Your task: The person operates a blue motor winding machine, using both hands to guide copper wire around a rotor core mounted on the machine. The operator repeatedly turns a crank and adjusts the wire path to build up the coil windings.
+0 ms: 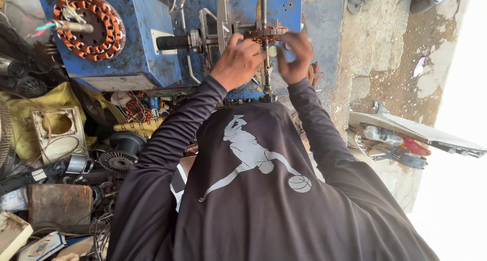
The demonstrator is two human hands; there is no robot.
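A: What occupies the centre of the view?

B: A person in a dark long-sleeved shirt, both arms reaching toward 12 o'clock to a blue machine.

A: Where is the work piece?

B: A copper-wound stator sits on the machine's vertical spindle, at 12 o'clock from the hands, just between them.

A: State of the left hand?

B: The left hand is loosely curled, knuckles toward the camera, its fingers up against the stator's left edge, beside a black crank handle at its 9 o'clock. Whether it grips anything cannot be told.

A: And the right hand?

B: The right hand is closed narrowly round a small pale-blue object, just at the stator's right edge. The object is blurred; its kind cannot be told.

A: What else lies around?

B: A second, larger stator with orange-brown coils rests on the machine top at 10 o'clock. At 8 o'clock lie a black fan motor, a yellow cloth and a wooden block. At 3 o'clock lie scrap parts on concrete floor.
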